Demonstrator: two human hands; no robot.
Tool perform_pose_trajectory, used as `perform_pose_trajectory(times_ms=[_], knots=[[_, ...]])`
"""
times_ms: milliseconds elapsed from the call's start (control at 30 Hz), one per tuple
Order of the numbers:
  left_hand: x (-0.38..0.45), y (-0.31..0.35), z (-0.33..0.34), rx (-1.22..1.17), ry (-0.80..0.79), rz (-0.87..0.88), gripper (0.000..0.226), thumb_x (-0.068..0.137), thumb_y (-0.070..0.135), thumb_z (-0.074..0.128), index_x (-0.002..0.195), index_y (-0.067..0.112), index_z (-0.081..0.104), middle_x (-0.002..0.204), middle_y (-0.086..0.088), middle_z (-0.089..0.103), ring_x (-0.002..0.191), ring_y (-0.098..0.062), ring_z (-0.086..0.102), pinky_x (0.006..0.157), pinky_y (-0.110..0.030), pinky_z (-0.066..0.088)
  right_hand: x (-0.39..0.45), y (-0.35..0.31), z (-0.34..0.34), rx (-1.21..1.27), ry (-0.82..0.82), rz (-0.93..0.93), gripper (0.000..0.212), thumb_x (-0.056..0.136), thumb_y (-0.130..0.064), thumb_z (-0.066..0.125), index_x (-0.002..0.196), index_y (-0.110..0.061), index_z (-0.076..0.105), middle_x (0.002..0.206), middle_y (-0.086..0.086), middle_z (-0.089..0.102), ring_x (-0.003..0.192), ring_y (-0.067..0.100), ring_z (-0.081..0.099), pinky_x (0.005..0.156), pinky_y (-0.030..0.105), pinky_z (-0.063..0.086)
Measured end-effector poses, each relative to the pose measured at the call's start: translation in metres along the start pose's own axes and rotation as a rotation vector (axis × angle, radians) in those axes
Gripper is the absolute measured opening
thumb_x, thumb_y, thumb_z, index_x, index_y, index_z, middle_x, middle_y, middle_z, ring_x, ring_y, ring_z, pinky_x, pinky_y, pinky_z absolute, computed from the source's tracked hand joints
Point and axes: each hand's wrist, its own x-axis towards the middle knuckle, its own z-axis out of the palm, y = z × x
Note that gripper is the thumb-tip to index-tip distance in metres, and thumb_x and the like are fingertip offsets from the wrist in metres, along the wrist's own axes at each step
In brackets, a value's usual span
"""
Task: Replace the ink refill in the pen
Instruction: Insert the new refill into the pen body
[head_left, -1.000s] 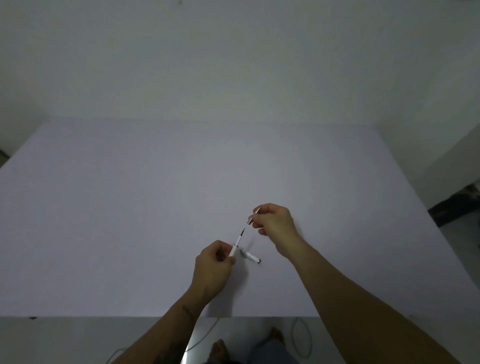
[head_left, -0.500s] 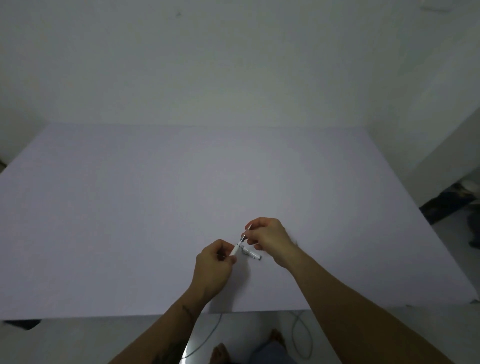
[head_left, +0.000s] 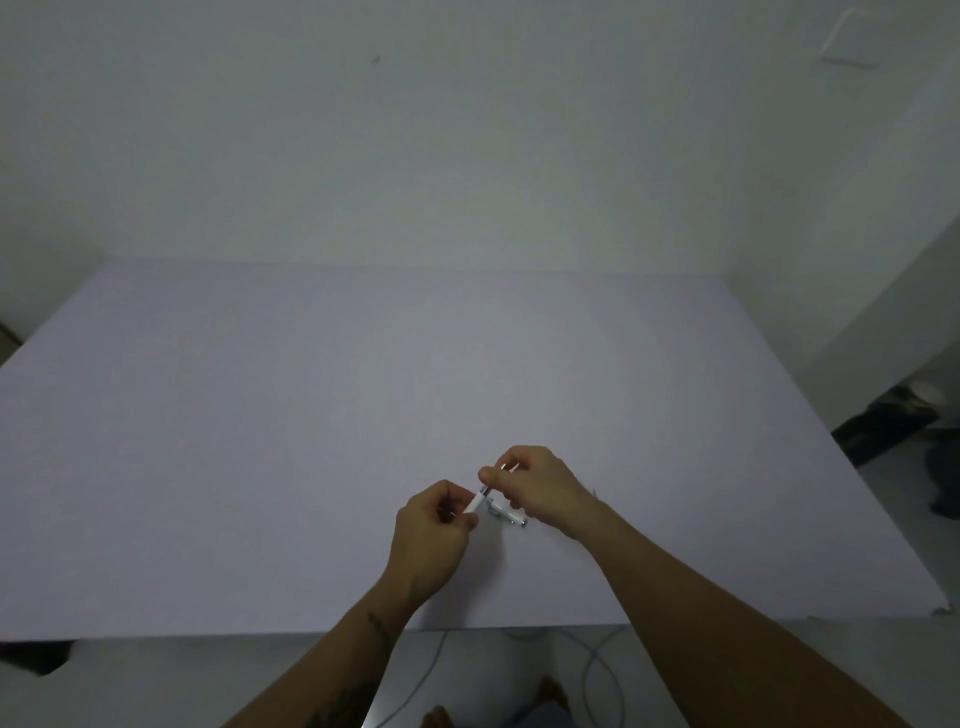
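My left hand (head_left: 434, 535) grips a white pen barrel (head_left: 477, 502) that points up and to the right, just above the table. My right hand (head_left: 535, 483) pinches a small silver tip piece (head_left: 503, 467) at the barrel's upper end, so the two hands nearly touch. The refill itself is hidden between barrel and fingers. A white and silver pen cap part (head_left: 508, 514) lies on the table just under my right hand.
The pale lilac table (head_left: 311, 415) spreads wide to the left and far side. Its near edge runs just below my wrists. Cables (head_left: 592, 670) lie on the floor below, and dark objects (head_left: 893, 421) sit on the floor at the right.
My right hand has come down and left onto the barrel's end, closing the gap; the exposed refill tip seen before is now covered. The left hand has stayed in place.
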Motion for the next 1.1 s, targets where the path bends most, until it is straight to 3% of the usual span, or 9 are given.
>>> perform_pose_trajectory(times_ms=[100, 200, 367, 500, 633, 700, 833, 900, 1100], knots=[[-0.001, 0.002, -0.002, -0.011, 0.011, -0.007, 0.018, 0.080, 0.009, 0.072, 0.077, 0.026, 0.067, 0.070, 0.005, 0.063, 0.063, -0.010, 0.057, 0.058, -0.018, 0.045, -0.001, 0.002, -0.003, 0.229, -0.034, 0.044, 0.011, 0.083, -0.015, 0.071, 0.093, -0.013, 0.074, 0.084, 0.006, 0.068, 0.068, 0.016, 0.061, 0.060, 0.027, 0.049], [-0.003, 0.004, -0.002, -0.021, 0.016, -0.009, 0.018, 0.080, 0.010, 0.072, 0.077, 0.027, 0.066, 0.070, 0.005, 0.063, 0.064, -0.010, 0.057, 0.057, -0.018, 0.045, -0.002, 0.004, -0.002, 0.336, -0.075, 0.076, 0.013, 0.083, -0.003, 0.068, 0.086, -0.012, 0.078, 0.082, 0.008, 0.069, 0.068, 0.017, 0.061, 0.060, 0.026, 0.050], [-0.006, 0.004, -0.001, -0.028, 0.000, 0.001, 0.017, 0.081, 0.008, 0.070, 0.078, 0.025, 0.067, 0.070, 0.004, 0.063, 0.064, -0.011, 0.057, 0.058, -0.020, 0.047, -0.007, 0.005, 0.004, 0.388, -0.073, 0.082, 0.002, 0.085, -0.007, 0.068, 0.085, -0.007, 0.070, 0.077, 0.012, 0.065, 0.062, 0.017, 0.058, 0.050, 0.023, 0.047], [-0.005, 0.006, 0.001, -0.024, -0.004, 0.008, 0.016, 0.083, 0.009, 0.070, 0.080, 0.024, 0.066, 0.073, 0.004, 0.064, 0.067, -0.013, 0.059, 0.058, -0.017, 0.045, -0.009, 0.007, 0.003, 0.425, -0.071, 0.070, 0.013, 0.086, -0.006, 0.067, 0.093, -0.013, 0.075, 0.080, 0.007, 0.071, 0.066, 0.016, 0.061, 0.054, 0.022, 0.051], [-0.004, 0.010, 0.003, -0.030, -0.025, 0.011, 0.014, 0.082, 0.008, 0.070, 0.081, 0.022, 0.067, 0.074, 0.001, 0.065, 0.068, -0.014, 0.059, 0.060, -0.020, 0.047, -0.010, 0.007, 0.001, 0.370, -0.006, 0.065, 0.008, 0.085, -0.010, 0.070, 0.077, -0.010, 0.072, 0.076, 0.008, 0.066, 0.066, 0.018, 0.058, 0.059, 0.029, 0.050], [-0.005, 0.011, 0.005, -0.029, -0.037, 0.013, 0.013, 0.082, 0.007, 0.069, 0.083, 0.019, 0.068, 0.075, 0.001, 0.065, 0.069, -0.014, 0.059, 0.061, -0.020, 0.047, -0.010, 0.008, 0.003, 0.343, 0.026, 0.079, 0.017, 0.085, -0.017, 0.072, 0.070, -0.012, 0.064, 0.070, 0.006, 0.062, 0.063, 0.018, 0.056, 0.059, 0.031, 0.049], [-0.005, 0.015, 0.006, -0.033, -0.043, 0.017, 0.012, 0.082, 0.007, 0.069, 0.084, 0.019, 0.068, 0.076, 0.001, 0.065, 0.071, -0.015, 0.060, 0.062, -0.020, 0.048, -0.015, 0.007, 0.002, 0.421, -0.039, 0.099, 0.006, 0.088, -0.016, 0.068, 0.091, -0.012, 0.072, 0.079, 0.005, 0.067, 0.069, 0.017, 0.060, 0.058, 0.026, 0.051], [-0.004, 0.016, 0.006, -0.037, -0.046, 0.016, 0.012, 0.083, 0.007, 0.069, 0.084, 0.018, 0.068, 0.077, 0.001, 0.065, 0.070, -0.015, 0.060, 0.061, -0.019, 0.047, -0.015, 0.008, 0.000, 0.466, -0.046, 0.091, 0.013, 0.088, -0.008, 0.065, 0.095, -0.012, 0.075, 0.083, 0.005, 0.070, 0.073, 0.018, 0.062, 0.060, 0.025, 0.052], [-0.005, 0.012, 0.004, -0.027, -0.046, 0.011, 0.013, 0.082, 0.009, 0.070, 0.083, 0.022, 0.067, 0.078, 0.003, 0.065, 0.073, -0.015, 0.061, 0.062, -0.019, 0.048, -0.014, 0.006, 0.006, 0.358, 0.000, 0.071, 0.020, 0.087, -0.018, 0.071, 0.069, -0.014, 0.062, 0.066, 0.004, 0.060, 0.058, 0.014, 0.056, 0.051, 0.024, 0.048]])
